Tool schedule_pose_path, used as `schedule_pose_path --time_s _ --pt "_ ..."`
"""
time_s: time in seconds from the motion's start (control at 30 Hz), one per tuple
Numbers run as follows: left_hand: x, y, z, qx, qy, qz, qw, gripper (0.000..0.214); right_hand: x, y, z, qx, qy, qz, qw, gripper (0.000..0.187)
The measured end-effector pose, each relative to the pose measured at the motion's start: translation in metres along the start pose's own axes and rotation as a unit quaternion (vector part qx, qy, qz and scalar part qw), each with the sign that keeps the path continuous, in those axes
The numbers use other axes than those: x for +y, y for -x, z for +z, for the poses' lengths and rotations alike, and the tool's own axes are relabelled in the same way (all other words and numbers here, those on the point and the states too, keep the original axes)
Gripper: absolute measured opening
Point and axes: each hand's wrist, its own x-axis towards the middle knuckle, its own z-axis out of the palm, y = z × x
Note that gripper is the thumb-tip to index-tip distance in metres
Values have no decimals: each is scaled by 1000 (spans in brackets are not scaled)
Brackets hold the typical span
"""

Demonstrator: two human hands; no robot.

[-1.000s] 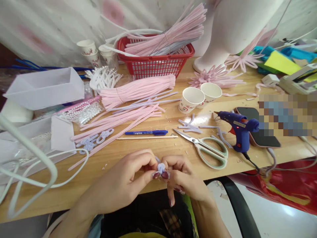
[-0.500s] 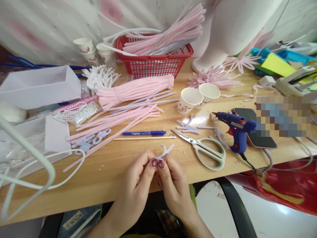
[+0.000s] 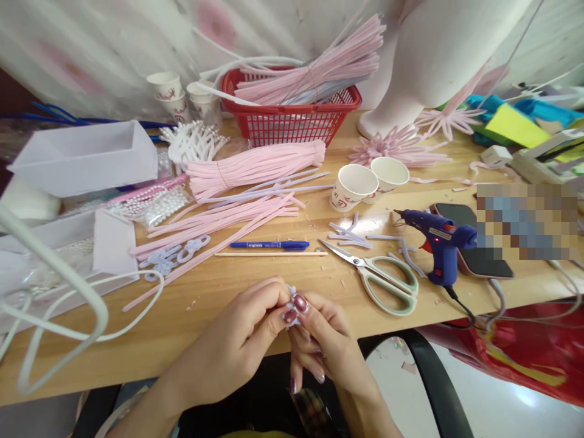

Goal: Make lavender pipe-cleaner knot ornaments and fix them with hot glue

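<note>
Between the fingertips of both hands is a small pale lavender pipe cleaner (image 3: 292,291), mostly hidden by the thumbs. My left hand (image 3: 258,325) pinches it from the left, thumb against the fingers. From the right, my right hand (image 3: 325,334) presses it with thumb and forefinger, its lower fingers curled below. Above the hands lie a blue pen (image 3: 269,246) and a thin wooden stick (image 3: 271,254). Scissors (image 3: 387,283) with pale green handles rest to the right, blades partly open. Looped lavender pipe-cleaner shapes (image 3: 166,258) lie on the left.
Cut lavender pieces (image 3: 349,236) lie near a blue glue gun (image 3: 440,240) and a phone (image 3: 483,243). Pink pipe cleaners (image 3: 255,164), two paper cups (image 3: 353,188) and a red basket (image 3: 292,125) stand behind. A white cable (image 3: 103,304) loops at left, beside white boxes (image 3: 86,158).
The pipe cleaner's two free ends stood up above the thumbs earlier; now only a small bit shows there. The right thumb has shifted over the left one, and right fingers have spread lower.
</note>
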Motion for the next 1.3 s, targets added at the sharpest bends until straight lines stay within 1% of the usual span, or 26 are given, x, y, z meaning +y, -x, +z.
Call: schedule_pose_path --time_s 0.07,0.13,0.17,0.2,0.3,0.43,0.53,0.6,0.77,0.93,1.07,1.17,1.3 --pt "-1 0 -1 -10 68 -14 998 32 0 0 0 -1 14 -13 1000 42" --pt "-4 1 1 -26 172 -38 984 34 -2 1 0 -6 33 -11 999 40" --pt "-6 2 2 -25 212 -46 976 36 -3 2 0 -12 43 -4 999 38" --pt "-8 2 3 -18 236 -51 970 36 -5 4 0 -16 53 3 998 36" --pt "-13 2 6 22 260 -48 964 38 -8 8 -2 -25 85 4 996 31" --pt "-18 0 10 14 365 -42 930 41 -8 12 -3 -40 100 3 994 27" --pt "-20 0 13 2 405 -43 913 39 -8 13 -3 -38 110 -4 993 27" --pt "-21 1 14 -7 402 -41 915 38 -8 13 -2 -38 110 -5 993 28" --pt "-19 2 12 4 333 -36 942 41 -7 14 -5 -44 86 -4 995 28" --pt "-18 0 12 9 293 3 956 42 -4 14 -9 -57 46 1 997 25" --pt "-20 0 12 8 249 30 968 41 -5 13 -7 -57 18 8 998 27" --pt "-20 0 10 7 218 50 975 42 -5 13 -8 -59 27 10 998 28" --pt "-18 1 9 1 188 67 980 42 -5 15 -14 -47 86 -3 995 31"
